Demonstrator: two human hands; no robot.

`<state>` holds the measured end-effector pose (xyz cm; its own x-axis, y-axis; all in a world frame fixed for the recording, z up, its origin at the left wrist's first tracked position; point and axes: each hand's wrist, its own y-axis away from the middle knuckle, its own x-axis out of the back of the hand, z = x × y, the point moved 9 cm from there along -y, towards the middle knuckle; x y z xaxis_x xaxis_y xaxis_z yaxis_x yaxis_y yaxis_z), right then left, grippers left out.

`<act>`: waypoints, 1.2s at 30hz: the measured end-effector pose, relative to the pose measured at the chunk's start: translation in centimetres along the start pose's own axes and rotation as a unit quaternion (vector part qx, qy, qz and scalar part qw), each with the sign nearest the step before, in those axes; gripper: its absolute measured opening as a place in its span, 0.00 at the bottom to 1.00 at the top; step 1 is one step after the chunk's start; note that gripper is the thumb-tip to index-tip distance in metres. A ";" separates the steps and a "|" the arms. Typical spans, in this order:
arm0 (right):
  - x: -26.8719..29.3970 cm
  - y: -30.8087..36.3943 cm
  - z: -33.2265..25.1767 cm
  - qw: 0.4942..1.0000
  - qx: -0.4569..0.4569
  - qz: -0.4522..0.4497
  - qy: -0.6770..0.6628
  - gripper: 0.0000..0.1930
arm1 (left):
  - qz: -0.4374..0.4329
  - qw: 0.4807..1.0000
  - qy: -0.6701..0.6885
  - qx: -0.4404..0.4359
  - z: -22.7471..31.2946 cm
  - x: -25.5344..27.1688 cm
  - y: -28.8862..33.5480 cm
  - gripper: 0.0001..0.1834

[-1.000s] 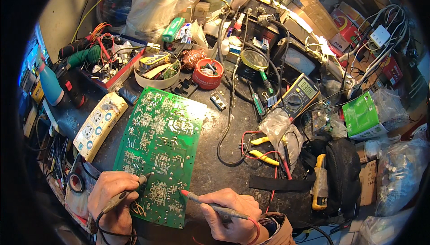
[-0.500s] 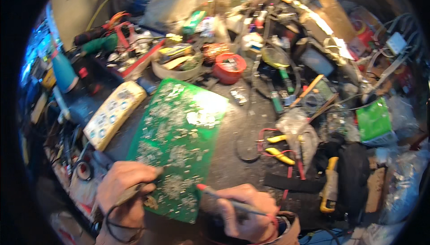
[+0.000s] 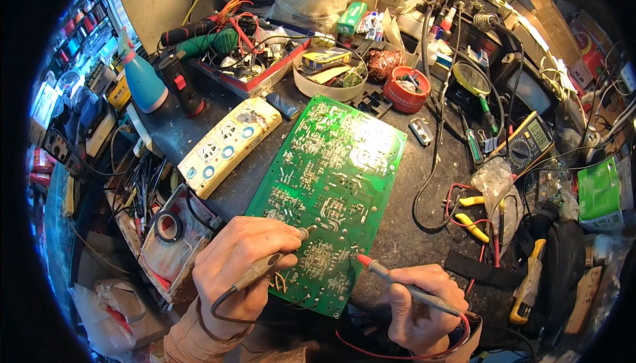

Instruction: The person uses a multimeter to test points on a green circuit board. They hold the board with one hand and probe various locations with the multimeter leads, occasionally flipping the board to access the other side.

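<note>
The green circuit board (image 3: 324, 171) lies on the table (image 3: 407, 204), near and central, its far-left corner close up to a pale bowl (image 3: 329, 90). Off its left edge runs a gap of dark tabletop, then the power strip (image 3: 228, 147); off its right edge a wider stretch reaches to the looping black cable (image 3: 417, 207) and the yellow-handled pliers (image 3: 472, 228). The left hand (image 3: 244, 267) pinches a grey probe (image 3: 255, 272) over the board's left edge; the right hand (image 3: 427, 302) pinches a red-tipped probe (image 3: 417, 292), pointing in across the right edge.

The left hand covers part of the board's near-left side. Whether either probe tip touches metal cannot be told. Glare whitens the far-right solder joints, and the sleeves (image 3: 199, 336) are cut off at the near rim.
</note>
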<state>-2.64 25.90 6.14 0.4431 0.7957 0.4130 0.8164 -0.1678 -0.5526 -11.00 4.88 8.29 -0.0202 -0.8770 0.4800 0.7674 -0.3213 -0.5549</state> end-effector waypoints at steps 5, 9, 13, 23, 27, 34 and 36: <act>-0.1 -0.4 -0.1 0.999 0.006 -0.034 0.034 0.07 | 0.000 1.000 0.007 0.003 -0.2 0.1 0.2 0.19; -0.2 -0.2 0.3 0.999 -0.029 -0.033 0.029 0.06 | 0.004 1.000 0.007 0.007 -0.3 0.1 0.2 0.19; -0.3 0.2 0.6 0.998 -0.053 -0.021 0.012 0.06 | 0.006 1.000 0.007 0.005 -0.3 0.1 0.2 0.18; -0.3 -0.8 -0.2 0.999 0.007 -0.029 0.037 0.05 | 0.012 1.000 -0.005 0.002 -0.4 0.2 0.3 0.14; 0.9 -0.8 -0.4 0.999 0.038 0.025 -0.006 0.06 | 0.034 0.999 0.013 -0.018 -0.4 -0.3 0.2 0.06; 0.4 -1.1 -0.3 0.997 0.073 -0.008 0.023 0.08 | 0.055 0.998 -0.002 -0.019 0.0 -0.4 0.4 0.09; 0.4 -1.1 -0.5 0.996 0.088 -0.006 0.028 0.09 | 0.053 0.998 -0.007 -0.023 0.0 -0.4 0.4 0.10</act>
<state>-3.16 26.09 7.25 0.4580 0.7627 0.4567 0.7464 -0.0509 -0.6635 -10.68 5.06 7.91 0.0676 -0.9021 0.4261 0.7347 -0.2439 -0.6330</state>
